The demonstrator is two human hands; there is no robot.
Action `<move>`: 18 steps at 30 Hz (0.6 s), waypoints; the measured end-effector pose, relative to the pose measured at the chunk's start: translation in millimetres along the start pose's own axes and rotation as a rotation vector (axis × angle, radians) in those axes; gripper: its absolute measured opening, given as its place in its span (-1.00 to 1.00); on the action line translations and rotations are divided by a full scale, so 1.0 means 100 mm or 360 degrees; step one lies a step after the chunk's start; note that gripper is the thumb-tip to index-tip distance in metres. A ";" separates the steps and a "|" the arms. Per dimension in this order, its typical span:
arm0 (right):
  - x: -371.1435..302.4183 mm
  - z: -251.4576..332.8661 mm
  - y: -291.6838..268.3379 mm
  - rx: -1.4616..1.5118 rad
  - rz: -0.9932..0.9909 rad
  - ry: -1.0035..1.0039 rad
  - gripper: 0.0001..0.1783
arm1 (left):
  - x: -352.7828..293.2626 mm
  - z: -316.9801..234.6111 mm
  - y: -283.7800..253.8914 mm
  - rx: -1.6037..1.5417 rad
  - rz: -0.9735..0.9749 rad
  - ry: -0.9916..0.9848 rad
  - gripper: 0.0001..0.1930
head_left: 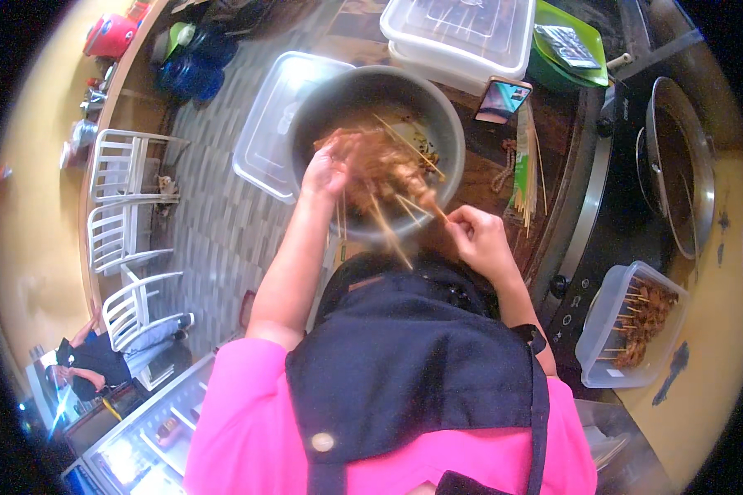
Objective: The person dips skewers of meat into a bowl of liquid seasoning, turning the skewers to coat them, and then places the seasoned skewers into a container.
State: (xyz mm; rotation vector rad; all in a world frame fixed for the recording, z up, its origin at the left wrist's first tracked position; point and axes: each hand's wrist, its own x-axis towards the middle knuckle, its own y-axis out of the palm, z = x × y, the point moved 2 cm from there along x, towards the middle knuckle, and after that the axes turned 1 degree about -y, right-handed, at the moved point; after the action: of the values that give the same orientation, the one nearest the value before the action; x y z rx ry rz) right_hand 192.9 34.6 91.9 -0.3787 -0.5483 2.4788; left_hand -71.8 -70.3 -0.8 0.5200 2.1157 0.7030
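In front of me stands a large grey metal bowl (305, 103) with brown marinated meat (376, 169) and several thin wooden skewers in it. My left hand (330, 169) reaches over its left side, at the meat; motion smears the fingers, so what they hold is unclear. Just outside the bowl's lower right rim, my right hand (477, 235) pinches the end of a meat skewer (421, 191). Pieces of meat are threaded along this skewer, which slants up and left over the bowl. Blurred skewers stick out over the near rim.
A clear plastic lid (264, 124) lies left of the bowl. Beyond are a lidded white container (458, 41) and a green tub (582, 41). A phone (504, 99) and bundled skewers (527, 169) sit right. Further right are a large pan (677, 165) and a box of skewered meat (594, 330).
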 end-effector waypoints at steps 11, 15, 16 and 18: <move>-0.17 -0.02 -0.01 -0.0084 -0.0079 -0.0156 -0.92 | -0.02 -0.04 0.25 0.0120 0.0102 -0.0101 -0.76; -0.22 -0.06 -0.02 -0.0102 -0.0049 -0.0191 -0.92 | -0.03 -0.06 0.29 0.0157 0.0073 -0.0172 -0.77; -0.22 -0.06 -0.02 -0.0110 -0.0045 -0.0201 -0.92 | -0.03 -0.07 0.30 0.0175 0.0091 -0.0221 -0.77; -0.24 -0.07 -0.02 -0.0112 -0.0049 -0.0204 -0.92 | -0.04 -0.07 0.32 0.0192 0.0108 -0.0270 -0.77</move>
State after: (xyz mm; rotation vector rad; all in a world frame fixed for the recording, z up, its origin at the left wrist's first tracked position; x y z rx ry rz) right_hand 215.5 24.7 89.8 -0.2380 -0.6897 2.4712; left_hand -71.9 -50.4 25.8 0.6958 1.9967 0.5505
